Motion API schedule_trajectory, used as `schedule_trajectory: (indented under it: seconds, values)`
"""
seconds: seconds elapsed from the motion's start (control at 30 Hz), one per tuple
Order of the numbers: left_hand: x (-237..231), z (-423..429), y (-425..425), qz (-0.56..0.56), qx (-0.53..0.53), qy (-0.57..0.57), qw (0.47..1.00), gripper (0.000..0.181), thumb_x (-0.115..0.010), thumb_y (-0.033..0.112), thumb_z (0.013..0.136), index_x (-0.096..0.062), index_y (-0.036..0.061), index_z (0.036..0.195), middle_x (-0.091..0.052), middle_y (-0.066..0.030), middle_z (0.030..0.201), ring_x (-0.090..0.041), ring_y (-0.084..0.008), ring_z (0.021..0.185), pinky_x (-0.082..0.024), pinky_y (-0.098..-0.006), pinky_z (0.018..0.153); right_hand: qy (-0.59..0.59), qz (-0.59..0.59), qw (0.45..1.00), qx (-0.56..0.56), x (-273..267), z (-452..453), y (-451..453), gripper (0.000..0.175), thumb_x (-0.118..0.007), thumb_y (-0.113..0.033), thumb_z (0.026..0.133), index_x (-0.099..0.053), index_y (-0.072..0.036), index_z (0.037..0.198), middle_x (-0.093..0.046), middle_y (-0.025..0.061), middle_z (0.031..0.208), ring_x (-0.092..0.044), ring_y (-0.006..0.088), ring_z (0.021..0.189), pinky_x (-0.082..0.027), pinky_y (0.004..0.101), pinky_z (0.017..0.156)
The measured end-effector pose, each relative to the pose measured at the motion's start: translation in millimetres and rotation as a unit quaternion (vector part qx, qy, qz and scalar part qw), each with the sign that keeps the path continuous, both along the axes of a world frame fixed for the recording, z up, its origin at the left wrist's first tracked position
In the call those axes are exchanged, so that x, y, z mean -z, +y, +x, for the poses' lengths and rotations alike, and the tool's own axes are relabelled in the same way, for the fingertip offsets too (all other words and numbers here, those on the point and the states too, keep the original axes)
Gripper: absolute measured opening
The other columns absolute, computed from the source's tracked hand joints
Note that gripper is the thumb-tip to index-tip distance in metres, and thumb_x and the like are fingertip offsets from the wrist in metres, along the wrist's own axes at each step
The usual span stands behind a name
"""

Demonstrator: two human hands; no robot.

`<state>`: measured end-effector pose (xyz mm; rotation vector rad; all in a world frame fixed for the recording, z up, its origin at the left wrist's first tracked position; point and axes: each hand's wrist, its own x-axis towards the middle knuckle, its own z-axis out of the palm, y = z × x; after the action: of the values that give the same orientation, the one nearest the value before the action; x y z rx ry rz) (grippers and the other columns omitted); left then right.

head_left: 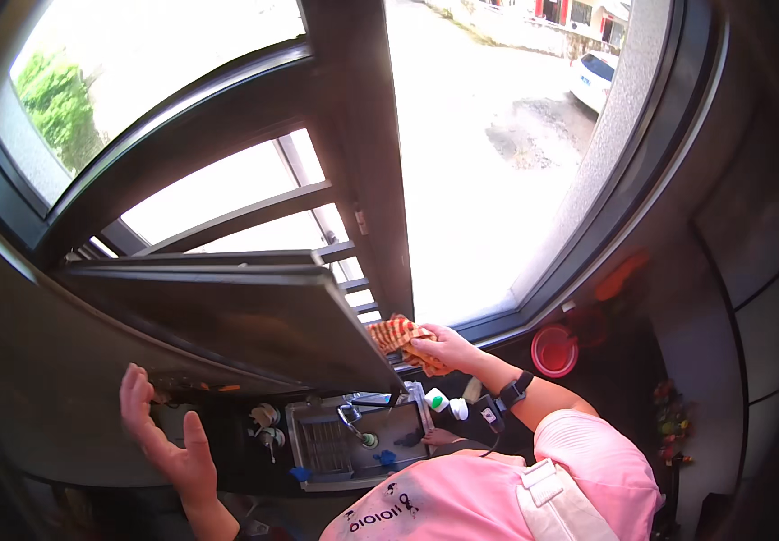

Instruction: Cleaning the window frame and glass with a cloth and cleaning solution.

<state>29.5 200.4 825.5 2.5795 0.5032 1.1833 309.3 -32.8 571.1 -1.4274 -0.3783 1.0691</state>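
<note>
My right hand [445,346] grips a checkered orange-and-red cloth [399,335], which lies against the edge of a dark-framed window sash [240,318] that stands swung inward. Away from the sash, my left hand [169,433] is raised at the lower left, with fingers apart and nothing in it. The dark window frame [362,169] with horizontal bars rises in front of me. Whether the cloth touches the fixed frame as well is hidden behind the sash.
Below is a steel sink [389,460] with a faucet [347,416] and a drying rack. White bottles [436,400] stand beside it. A red-rimmed basin [554,350] sits to the right on the dark counter. A bare foot [440,437] shows at the sink's edge.
</note>
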Motion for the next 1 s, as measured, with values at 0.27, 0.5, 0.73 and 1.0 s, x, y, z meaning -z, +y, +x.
schedule_trajectory:
  seconds: [0.27,0.5,0.73,1.0]
  values:
    - [-59.3,71.1,-20.9,0.165,0.011,-0.025,0.986,0.073,-0.039,0.055,0.091,-0.034,-0.0018,0.136,-0.036,-0.021,0.139,-0.033,-0.0346,0.131,-0.021,-0.0466,0.109,-0.151,0.109,0.981,-0.052,-13.8,5.0,29.5,0.039,-0.053,-0.03,0.091,-0.053,-0.002,0.118,-0.063,0.0106,0.097,-0.06,0.0155,0.087,-0.047,0.0298,0.08]
    - [-77.2,82.6,-32.1,0.15,0.003,0.091,0.984,0.085,-0.022,0.067,0.089,-0.034,-0.0021,0.136,-0.039,-0.02,0.138,-0.031,-0.0342,0.133,-0.021,-0.0453,0.109,-0.248,0.279,0.927,-0.048,-123.1,19.4,53.7,0.036,-0.052,-0.014,0.088,-0.048,-0.008,0.123,-0.061,0.0165,0.095,-0.061,0.0278,0.084,-0.047,0.0391,0.077]
    - [-77.4,92.4,-35.6,0.148,0.007,0.06,0.987,0.082,-0.028,0.069,0.088,-0.044,-0.0013,0.126,-0.048,-0.0189,0.127,-0.037,-0.0388,0.128,-0.025,-0.0485,0.107,-0.726,0.285,0.611,0.137,-226.2,27.4,125.8,0.042,-0.055,-0.009,0.081,-0.049,-0.009,0.123,-0.058,0.0171,0.105,-0.056,0.0356,0.096,-0.044,0.0439,0.084]
    - [-83.8,83.9,-39.8,0.125,0.016,0.1,0.987,0.089,-0.022,0.074,0.084,-0.042,0.0,0.13,-0.042,-0.0212,0.133,-0.033,-0.0365,0.131,-0.023,-0.0458,0.108,-0.794,0.173,0.576,0.09,-242.7,12.1,200.6,0.039,-0.055,-0.017,0.081,-0.052,-0.008,0.119,-0.056,0.018,0.111,-0.055,0.0316,0.104,-0.036,0.0443,0.096]
